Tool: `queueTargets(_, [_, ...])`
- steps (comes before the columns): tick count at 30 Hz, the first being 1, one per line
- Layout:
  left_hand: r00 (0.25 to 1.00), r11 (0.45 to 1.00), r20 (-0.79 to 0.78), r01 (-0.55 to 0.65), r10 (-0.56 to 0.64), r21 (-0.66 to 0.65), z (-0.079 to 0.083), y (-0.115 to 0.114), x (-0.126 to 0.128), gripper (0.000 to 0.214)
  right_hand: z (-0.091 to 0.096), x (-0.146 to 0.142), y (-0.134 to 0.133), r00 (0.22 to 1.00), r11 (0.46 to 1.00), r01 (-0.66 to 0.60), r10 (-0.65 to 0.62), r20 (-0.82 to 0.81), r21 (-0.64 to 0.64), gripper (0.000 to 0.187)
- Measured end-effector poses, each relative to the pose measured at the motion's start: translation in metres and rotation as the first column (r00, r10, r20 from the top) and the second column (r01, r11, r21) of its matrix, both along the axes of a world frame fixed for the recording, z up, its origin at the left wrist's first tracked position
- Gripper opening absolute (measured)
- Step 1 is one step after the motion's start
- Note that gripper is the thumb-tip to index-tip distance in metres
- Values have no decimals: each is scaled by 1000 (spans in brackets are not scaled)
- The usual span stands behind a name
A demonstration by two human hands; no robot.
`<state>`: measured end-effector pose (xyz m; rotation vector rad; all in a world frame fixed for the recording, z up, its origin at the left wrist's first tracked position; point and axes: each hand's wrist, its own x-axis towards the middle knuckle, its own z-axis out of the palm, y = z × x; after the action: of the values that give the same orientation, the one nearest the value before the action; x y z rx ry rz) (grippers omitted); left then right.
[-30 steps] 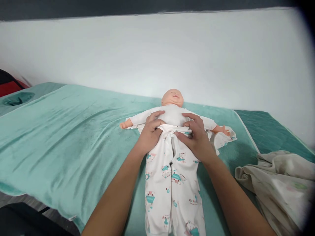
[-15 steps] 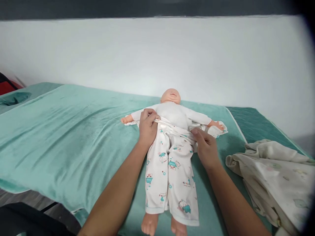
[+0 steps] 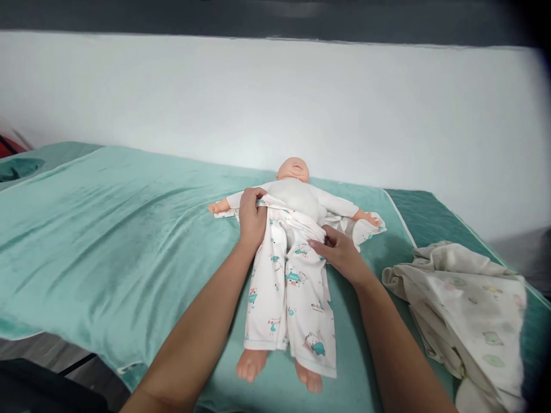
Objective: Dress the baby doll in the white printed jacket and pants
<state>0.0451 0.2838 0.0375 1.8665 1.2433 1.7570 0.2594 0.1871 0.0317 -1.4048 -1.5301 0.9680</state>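
Note:
A baby doll [image 3: 298, 195] lies on its back, arms spread and feet toward me. Printed white pants [image 3: 301, 281] cover its legs, with both feet out of the cuffs. My left hand [image 3: 253, 215] is closed on the waistband at the doll's hip on my left. On the other side my right hand [image 3: 338, 249] pinches the waistband between thumb and fingers. Part of a matching printed garment [image 3: 365, 229] lies spread under the doll's arms and back. The doll's body hides the rest of that garment.
The doll rests on a green cloth [image 3: 129, 229] over a bed or table against a white wall [image 3: 258, 97]. A crumpled cream printed cloth [image 3: 469, 304] lies at the right. A dark object [image 3: 47, 387] stands at the lower left.
The waistband at my left hand is raised slightly higher on the hip. My right hand has shifted its hold inward and a little lower. The whole view has shifted slightly.

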Motion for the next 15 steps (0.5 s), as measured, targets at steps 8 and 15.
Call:
queueTargets(8, [999,1000,-35,23,-24,-14,0,7,0,29,-3,-11,5,976,978,202,-206,71,55,45])
queueTargets(15, [998,999,-46,40,-41,-8,1,13,2,31,-4,-15,11,941,953,273,-293,170,130,51])
